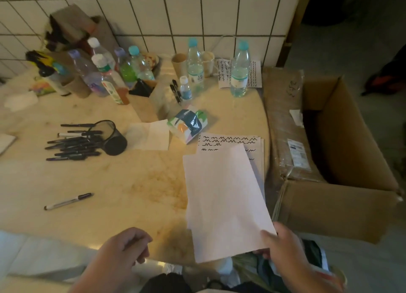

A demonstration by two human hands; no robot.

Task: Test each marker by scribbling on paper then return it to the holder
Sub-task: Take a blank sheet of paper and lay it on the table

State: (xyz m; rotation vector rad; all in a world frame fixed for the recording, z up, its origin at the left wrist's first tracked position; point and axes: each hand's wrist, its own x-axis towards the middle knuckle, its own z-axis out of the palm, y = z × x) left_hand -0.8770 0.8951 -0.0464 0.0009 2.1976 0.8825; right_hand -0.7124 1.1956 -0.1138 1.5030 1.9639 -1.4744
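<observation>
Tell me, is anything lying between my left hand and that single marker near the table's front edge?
Nothing visible does. Bare tabletop separates the left hand from the lone marker; the blank paper lies off to the right.

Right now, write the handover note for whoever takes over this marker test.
Right hand: fingers pinch the near corner of a blank sheet, which overlaps the scribbled sheets near the table's right edge.
Left hand: loosely curled at the table's near edge, holding nothing.
Holder: tipped on its side, with a pile of markers spilled at its mouth.
One marker lies apart, capped, nearer you.
Done: earlier sheets carry rows of scribbles.
Left: lay the blank sheet flat, stand the holder up, scribble with each marker, return it.
</observation>
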